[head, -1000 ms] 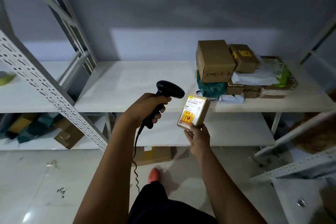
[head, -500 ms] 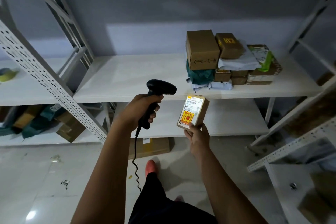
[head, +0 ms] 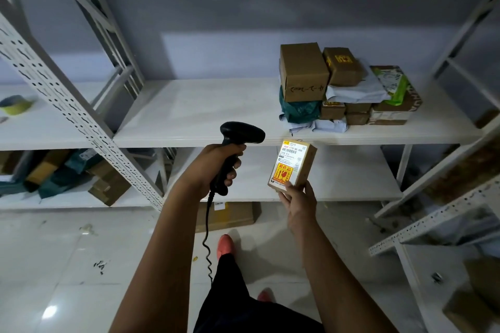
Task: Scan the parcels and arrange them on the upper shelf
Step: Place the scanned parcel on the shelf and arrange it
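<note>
A: Holding the small parcel upright in your right hand, just right of the frame's centre, you have its label turned toward the scanner. Why that tilt?

B: Likely so the barcode near the label's top faces the scanner squarely. Your right fingers pinch the parcel's lower end, thumb on the front edge, which keeps the printed face uncovered. The label glows bright, so you appear to be mid-scan.

A: And your left hand?

B: At centre frame, its fingers are curled tight around the black handle, the head pointing right at the parcel. The two are near but apart. The coiled cord hangs down toward the floor beside your leg.

A: Where does the parcel go afterwards?

B: Probably onto the upper shelf, the white board across the middle of the frame, directly above your hands. The stacked parcels sit at centre right of it, boxes resting on soft mailers, leaving bare board to their left.

A: Any risk?

B: The hold is only at the box's lower end, so it could tip if you lift it fast. The floor box lies below the lower shelf, near your feet.
</note>
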Tool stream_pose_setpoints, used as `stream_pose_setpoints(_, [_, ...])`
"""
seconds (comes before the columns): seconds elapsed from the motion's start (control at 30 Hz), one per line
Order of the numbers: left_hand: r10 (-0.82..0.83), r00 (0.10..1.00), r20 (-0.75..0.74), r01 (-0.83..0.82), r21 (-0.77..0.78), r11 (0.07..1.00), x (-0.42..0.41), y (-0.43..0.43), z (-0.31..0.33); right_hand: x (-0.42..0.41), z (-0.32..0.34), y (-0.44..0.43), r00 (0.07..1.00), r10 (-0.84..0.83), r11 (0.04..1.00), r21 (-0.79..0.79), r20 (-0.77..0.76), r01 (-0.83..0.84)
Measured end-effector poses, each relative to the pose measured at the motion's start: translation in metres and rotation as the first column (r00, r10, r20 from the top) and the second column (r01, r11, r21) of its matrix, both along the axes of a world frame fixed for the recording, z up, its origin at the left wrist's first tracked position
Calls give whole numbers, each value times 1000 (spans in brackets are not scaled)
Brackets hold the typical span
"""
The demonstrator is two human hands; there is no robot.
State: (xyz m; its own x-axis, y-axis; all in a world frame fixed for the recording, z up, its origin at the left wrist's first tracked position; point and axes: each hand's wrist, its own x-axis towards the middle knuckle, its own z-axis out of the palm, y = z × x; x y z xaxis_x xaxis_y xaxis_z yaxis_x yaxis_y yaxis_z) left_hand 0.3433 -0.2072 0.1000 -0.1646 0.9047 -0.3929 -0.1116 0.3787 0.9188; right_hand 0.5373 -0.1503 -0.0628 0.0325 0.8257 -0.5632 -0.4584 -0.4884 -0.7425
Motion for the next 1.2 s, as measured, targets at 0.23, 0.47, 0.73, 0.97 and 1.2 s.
stream_pose_setpoints(0.23, [64, 998, 2, -64, 19, 998, 2, 0, -6, -10, 11, 0, 997, 73, 996, 59, -33, -71])
stream_pose_setpoints(0.47, [118, 993, 0, -118, 19, 993, -3, 2, -13, -22, 18, 5, 988, 138, 985, 115, -69, -130])
stream_pose_setpoints(0.73, [140, 990, -18, -139, 23, 990, -4, 3, -4, -39, 25, 12, 978, 192, 975, 135, -87, -179])
stream_pose_setpoints(0.97, [152, 988, -25, -152, 11, 988, -3, 10, 0, -48, 27, 20, 975, 209, 967, 162, -74, -195])
stream_pose_setpoints(1.2, [148, 988, -32, -148, -2, 989, -4, 16, 0, -47, 26, 26, 970, 228, 957, 200, -84, -208])
